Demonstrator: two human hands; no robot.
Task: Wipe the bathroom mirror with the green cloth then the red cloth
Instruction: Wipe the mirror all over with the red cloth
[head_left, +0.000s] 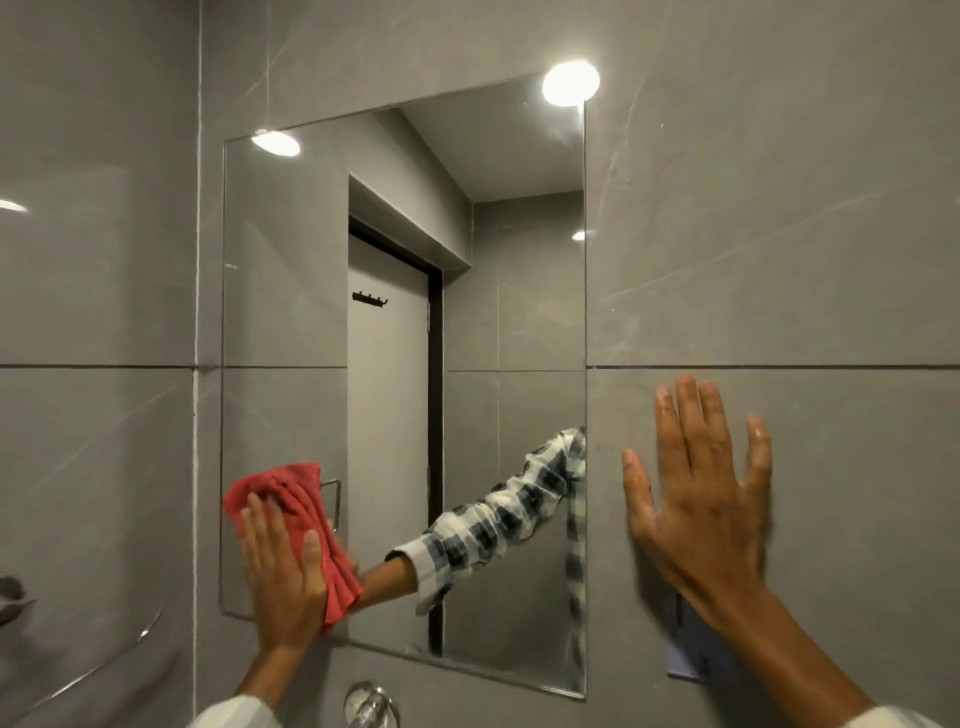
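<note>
The frameless rectangular mirror (467, 234) hangs on a grey tiled wall. My left hand (283, 571) presses the red cloth (306, 512) flat against the mirror's lower left corner, fingers spread over it. My right hand (706, 493) rests open and flat on the wall tile just right of the mirror, holding nothing. The mirror reflects a checked sleeve and forearm, a white door and ceiling lights. The green cloth is not in view.
A chrome tap fitting (371, 704) sits on the wall below the mirror. A pale switch plate (691, 660) is partly hidden behind my right wrist. A curved glass shelf edge (104, 660) and a chrome fixture (13, 597) lie at the lower left.
</note>
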